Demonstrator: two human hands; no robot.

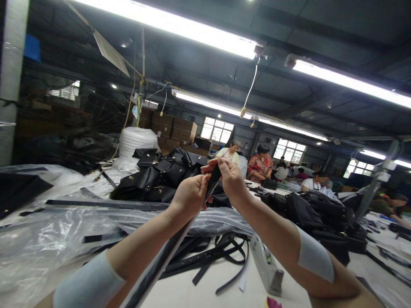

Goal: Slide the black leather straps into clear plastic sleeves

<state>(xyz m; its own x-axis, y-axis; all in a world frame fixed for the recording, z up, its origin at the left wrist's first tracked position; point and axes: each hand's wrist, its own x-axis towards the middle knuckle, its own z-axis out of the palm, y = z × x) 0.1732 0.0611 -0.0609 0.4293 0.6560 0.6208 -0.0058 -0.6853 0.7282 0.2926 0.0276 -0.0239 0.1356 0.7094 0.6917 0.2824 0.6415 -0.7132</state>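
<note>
Both hands meet in front of me on one long black strap point(215, 173) that seems partly inside a clear plastic sleeve. My left hand point(192, 191) is closed around it, thumb against fingers. Just above and to the right, my right hand point(230, 177) pinches the strap's upper end between thumb and fingers. From there the strap's sleeved length point(162, 263) slants down towards me between my forearms. Below the hands, several loose black straps point(205, 260) lie tangled on the white table point(192, 295).
Black bags point(154, 182) are heaped behind my hands, with more black bags point(308, 218) on the right. Clear plastic sleeves point(58, 231) spread at left. A white tape dispenser point(265, 265) stands near my right forearm. Co-workers point(260, 164) are at tables further back.
</note>
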